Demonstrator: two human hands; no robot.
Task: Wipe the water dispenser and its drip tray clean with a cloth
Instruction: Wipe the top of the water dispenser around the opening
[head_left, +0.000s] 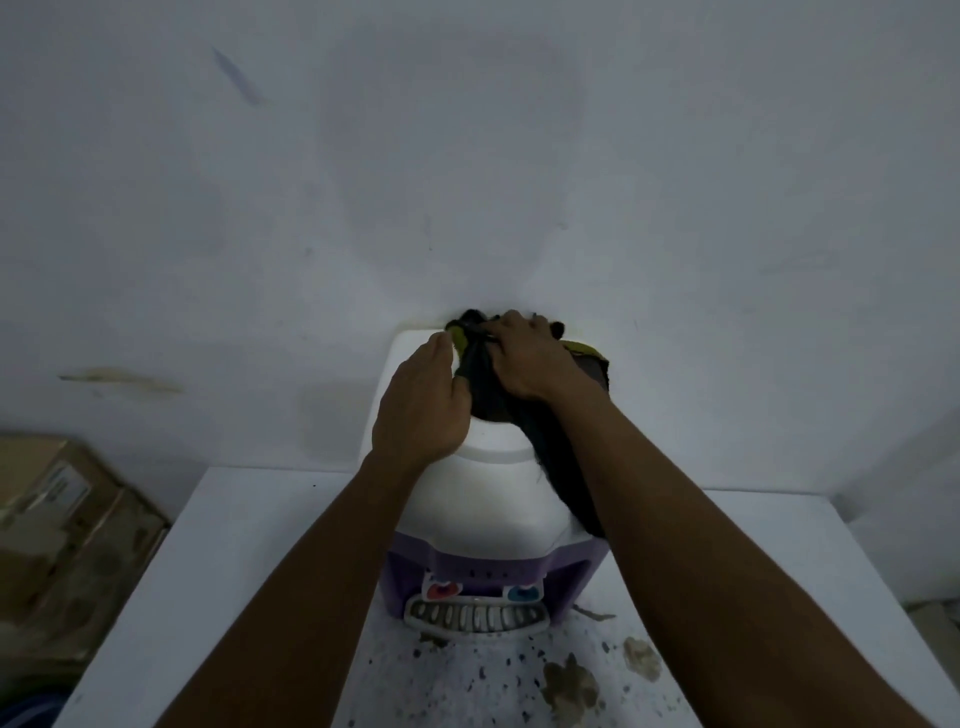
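Both hands work at the back of the water dispenser's top, close to the wall (467, 156). The right hand (524, 358) lies over a bunched dark cloth (480, 366) with yellow-green patches, its fingers curled down into the folds and gripping it. The left hand (421, 400) rests on the white top just beside it, fingers bent and thumb against the cloth's near fold, pinching it. A dark tail of the cloth hangs down the right side under the right forearm.

The water dispenser (493, 499), white above and purple below, stands on a white table (234, 545). Its grey slotted drip tray (475, 617) sits at the front under a red tap (445, 590) and a blue tap (522, 592). Dark specks and brownish stains (569, 686) mark the table before the tray. Cardboard boxes (62, 509) stand off to the left.
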